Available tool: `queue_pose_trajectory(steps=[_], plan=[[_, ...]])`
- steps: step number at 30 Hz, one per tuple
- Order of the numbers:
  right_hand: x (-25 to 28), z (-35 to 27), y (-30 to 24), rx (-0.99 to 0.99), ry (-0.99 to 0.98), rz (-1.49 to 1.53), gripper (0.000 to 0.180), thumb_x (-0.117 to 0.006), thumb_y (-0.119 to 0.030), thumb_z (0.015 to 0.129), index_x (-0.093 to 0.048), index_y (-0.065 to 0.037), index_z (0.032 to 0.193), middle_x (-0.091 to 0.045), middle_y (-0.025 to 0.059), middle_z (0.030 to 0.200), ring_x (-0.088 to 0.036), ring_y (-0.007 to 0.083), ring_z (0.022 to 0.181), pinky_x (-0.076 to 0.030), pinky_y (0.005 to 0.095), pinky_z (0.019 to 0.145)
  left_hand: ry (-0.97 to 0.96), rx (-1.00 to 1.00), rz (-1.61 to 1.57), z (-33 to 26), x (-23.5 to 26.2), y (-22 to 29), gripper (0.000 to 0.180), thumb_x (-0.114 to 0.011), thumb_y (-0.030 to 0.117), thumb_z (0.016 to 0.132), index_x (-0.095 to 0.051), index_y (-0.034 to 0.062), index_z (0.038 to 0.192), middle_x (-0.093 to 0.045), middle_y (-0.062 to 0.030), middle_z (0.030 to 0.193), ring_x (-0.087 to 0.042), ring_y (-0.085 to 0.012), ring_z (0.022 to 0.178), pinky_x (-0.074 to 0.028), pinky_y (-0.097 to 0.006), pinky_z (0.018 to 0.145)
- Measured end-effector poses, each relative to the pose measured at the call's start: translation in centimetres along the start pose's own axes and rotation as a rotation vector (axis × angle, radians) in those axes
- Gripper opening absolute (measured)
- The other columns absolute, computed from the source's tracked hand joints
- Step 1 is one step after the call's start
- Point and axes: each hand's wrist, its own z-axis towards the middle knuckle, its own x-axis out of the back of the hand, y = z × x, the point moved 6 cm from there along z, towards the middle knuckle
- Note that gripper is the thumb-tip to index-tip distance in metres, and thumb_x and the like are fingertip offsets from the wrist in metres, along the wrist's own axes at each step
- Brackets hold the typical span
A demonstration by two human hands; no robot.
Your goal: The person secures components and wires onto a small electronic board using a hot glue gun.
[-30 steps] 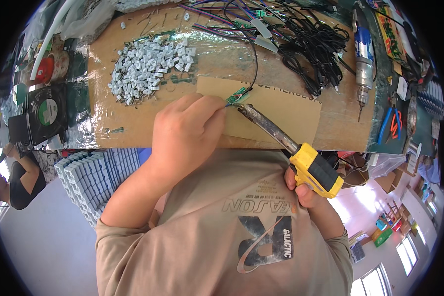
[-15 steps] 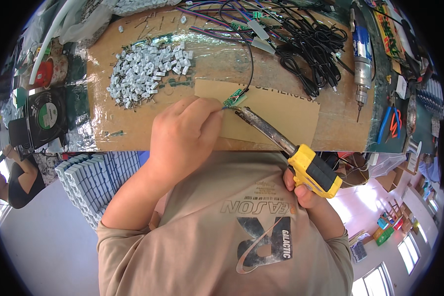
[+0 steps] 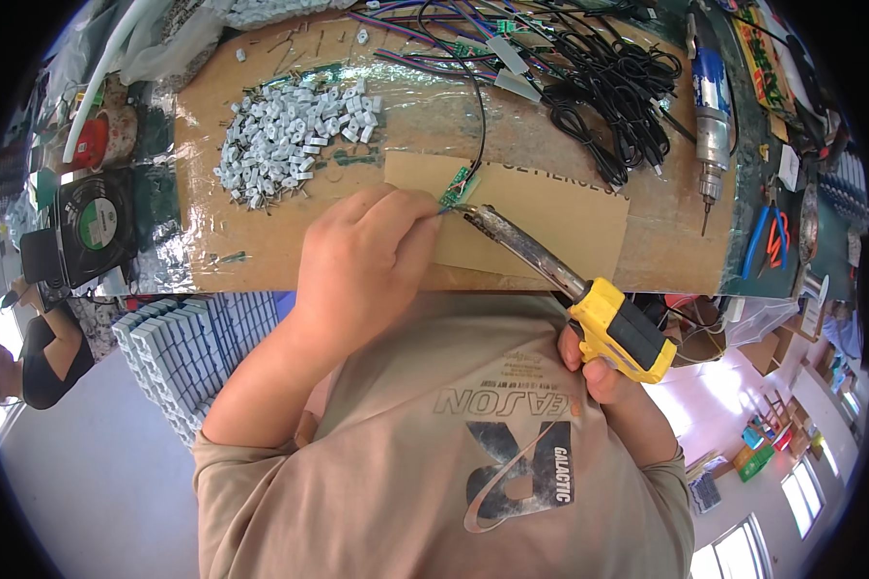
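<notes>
My left hand [image 3: 365, 253] is closed in a pinch at the near end of a small green circuit board [image 3: 460, 185]. A bit of thin wire [image 3: 444, 209] shows at its fingertips; the rest is hidden by the fingers. From the board's far end runs a black cable [image 3: 482, 116]. My right hand [image 3: 597, 374] is wrapped round the handle of a yellow and black soldering iron [image 3: 620, 330]. Its metal barrel slants up to the left, and the tip is at the board's near end, beside my left fingertips. Beneath the board lies a brown cardboard sheet [image 3: 541, 220].
A pile of small white plastic parts [image 3: 294, 140] sits left of the board. Black cables [image 3: 608, 96] with green boards lie at the far right, near an electric screwdriver [image 3: 712, 125] and blue-handled pliers [image 3: 763, 241]. At left stands a black fan [image 3: 95, 227]; another person [image 3: 48, 357] sits beyond.
Both hands, the board and the iron keep nearly the same places relative to each other. The whole view has shifted very slightly.
</notes>
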Motion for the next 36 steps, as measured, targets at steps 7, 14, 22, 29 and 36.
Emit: queue_pose_trajectory(steps=[7, 14, 22, 29, 36], plan=[[-0.3, 0.3, -0.1, -0.026, 0.001, 0.031, 0.032, -0.075, -0.032, 0.083, -0.063, -0.002, 0.084, -0.059, 0.0043, 0.069, -0.056, 0.0163, 0.060, -0.042, 0.0286, 0.054, 0.010, -0.005, 0.015, 0.0, -0.1, 0.1, 0.007, -0.069, 0.004, 0.082, -0.069, 0.0042, 0.090, -0.064, -0.0092, 0.079, -0.061, -0.0251, 0.067, -0.049, -0.034, 0.060], [-0.1, 0.1, 0.3, -0.049, -0.047, 0.003, 0.029, -0.074, -0.031, 0.084, -0.063, -0.003, 0.086, -0.059, 0.0040, 0.070, -0.056, 0.0160, 0.061, -0.042, 0.0289, 0.054, -0.049, 0.119, -0.080, -0.2, 0.4, -0.7, 0.008, -0.071, 0.007, 0.087, -0.070, 0.0021, 0.093, -0.065, -0.0062, 0.080, -0.058, -0.0143, 0.066, -0.047, -0.027, 0.063], [2.8, -1.4, -1.8, 0.097, 0.108, 0.201, 0.079, -0.079, -0.055, 0.078, -0.048, -0.012, 0.137, -0.052, 0.0005, 0.079, -0.047, 0.0126, 0.065, -0.038, 0.0285, 0.058, -0.170, 0.520, -0.656, 1.4, 0.7, -1.8, 0.014, -0.068, 0.012, 0.092, -0.065, -0.0009, 0.098, -0.063, -0.0025, 0.078, -0.057, -0.0098, 0.068, -0.044, -0.024, 0.062], [11.5, -2.4, -8.0, 0.583, 0.609, 0.039, 0.070, -0.069, -0.045, 0.089, -0.045, 0.001, 0.135, -0.052, 0.0050, 0.075, -0.048, 0.0136, 0.058, -0.039, 0.0286, 0.051, -0.202, 0.515, -0.815, 2.5, 0.5, 0.3, 0.009, -0.064, 0.009, 0.093, -0.061, 0.0005, 0.096, -0.060, -0.0029, 0.073, -0.048, -0.0070, 0.056, -0.035, -0.022, 0.049], [17.2, -6.0, -14.0, 0.858, 0.924, -0.200, 0.058, -0.069, -0.029, 0.090, -0.048, 0.006, 0.130, -0.055, 0.0056, 0.075, -0.050, 0.0121, 0.062, -0.041, 0.0260, 0.055, -0.230, 0.432, -0.766, 3.5, -0.7, 2.8, 0.008, -0.062, 0.010, 0.093, -0.059, 0.0023, 0.092, -0.056, -0.0003, 0.070, -0.044, -0.0050, 0.051, -0.031, -0.020, 0.045]])
